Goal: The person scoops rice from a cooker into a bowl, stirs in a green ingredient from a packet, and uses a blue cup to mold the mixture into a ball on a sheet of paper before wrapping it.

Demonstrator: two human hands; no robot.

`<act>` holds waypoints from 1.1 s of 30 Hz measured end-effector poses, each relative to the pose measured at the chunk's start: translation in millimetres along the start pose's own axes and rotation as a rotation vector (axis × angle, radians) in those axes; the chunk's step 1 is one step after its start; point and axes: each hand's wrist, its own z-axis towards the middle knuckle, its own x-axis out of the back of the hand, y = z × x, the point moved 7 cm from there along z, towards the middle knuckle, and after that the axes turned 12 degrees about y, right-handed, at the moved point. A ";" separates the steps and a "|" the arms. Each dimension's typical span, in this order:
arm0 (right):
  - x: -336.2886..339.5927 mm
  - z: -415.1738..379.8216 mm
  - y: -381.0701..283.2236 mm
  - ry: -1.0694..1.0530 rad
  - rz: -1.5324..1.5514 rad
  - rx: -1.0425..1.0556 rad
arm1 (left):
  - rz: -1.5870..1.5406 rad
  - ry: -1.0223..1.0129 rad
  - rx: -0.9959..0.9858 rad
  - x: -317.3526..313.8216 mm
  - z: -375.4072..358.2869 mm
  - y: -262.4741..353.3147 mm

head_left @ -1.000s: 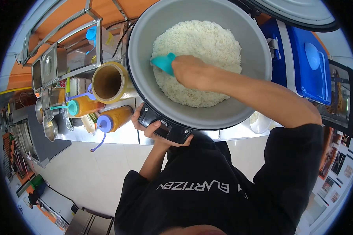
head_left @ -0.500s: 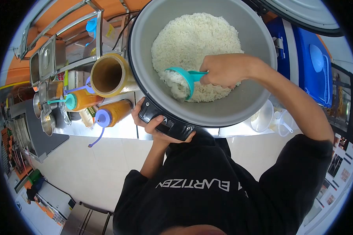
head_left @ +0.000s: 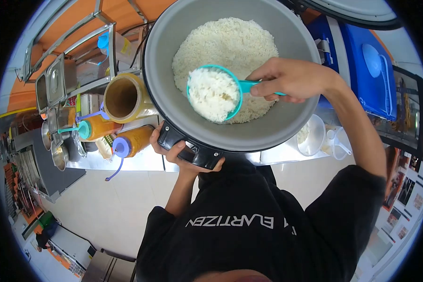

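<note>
My right hand (head_left: 291, 81) is closed round the handle of a teal scoop (head_left: 242, 94). White cooked rice (head_left: 213, 94) heaps up in the scoop, above more rice (head_left: 235, 40) in a large grey pot (head_left: 286, 28) of a rice cooker. At the cooker's near left rim, my left hand (head_left: 185, 157) wraps its fingers round a black handle (head_left: 189, 149). The cooker's raised lid (head_left: 362, 10) shows at the upper right.
Left of the cooker stand a wide yellowish container (head_left: 125, 96) and squeeze bottles (head_left: 135, 141) of orange sauce. To the right are a clear tub (head_left: 312, 136) with some rice, a clear jug (head_left: 337, 142) and a blue bin (head_left: 362, 61). The steel counter edge (head_left: 169, 165) runs in front.
The scoop has risen out of the rice and turned level, now showing a full heap. My right hand has turned with it. My left hand stays on the cooker's handle.
</note>
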 end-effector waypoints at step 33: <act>-125.4 -179.2 369.5 1.090 -0.261 -0.482 | 0.169 -0.094 -0.054 -12.3 3.4 41.1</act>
